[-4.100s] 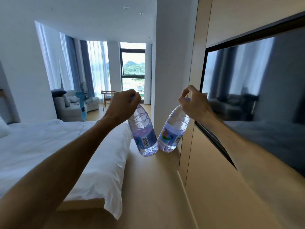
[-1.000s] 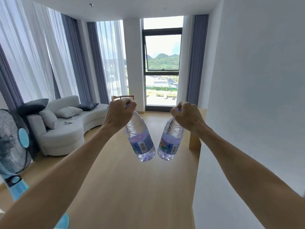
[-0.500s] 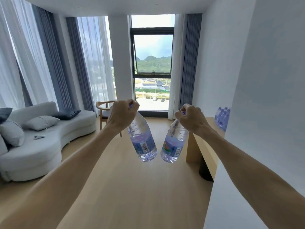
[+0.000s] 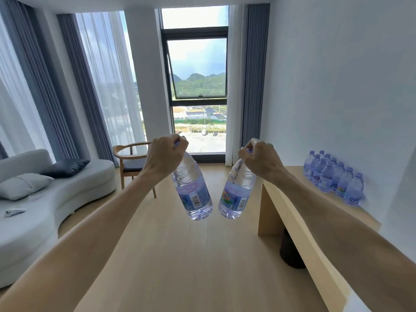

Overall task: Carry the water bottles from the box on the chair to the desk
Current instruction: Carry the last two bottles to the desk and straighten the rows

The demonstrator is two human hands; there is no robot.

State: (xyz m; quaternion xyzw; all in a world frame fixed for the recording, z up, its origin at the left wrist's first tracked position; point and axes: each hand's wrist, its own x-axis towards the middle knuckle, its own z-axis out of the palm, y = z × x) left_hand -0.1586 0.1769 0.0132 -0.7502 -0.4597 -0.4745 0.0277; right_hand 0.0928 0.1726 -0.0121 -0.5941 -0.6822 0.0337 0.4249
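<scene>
Desk (image 4: 292,200) sitting right along the wall with a bottle cluster (image 4: 333,176) on it, sofa (image 4: 56,199) left, while left hand (image 4: 165,155) and right hand (image 4: 262,159) are each gripping 1 hanging bottle, left bottle (image 4: 193,194) and right bottle (image 4: 236,194), by its cap, bodies dangling below clenched fingers over open floor.

Pale curved sofa (image 4: 67,199) at left, carrying a grey cushion (image 4: 22,185), a dark cushion (image 4: 67,167) and a small white remote (image 4: 14,212). Wooden armchair (image 4: 130,158) near the tall window (image 4: 198,86), flanked by sheer and blue-grey curtains (image 4: 255,75). Dark round bin (image 4: 290,253) on the wood floor (image 4: 191,266).
</scene>
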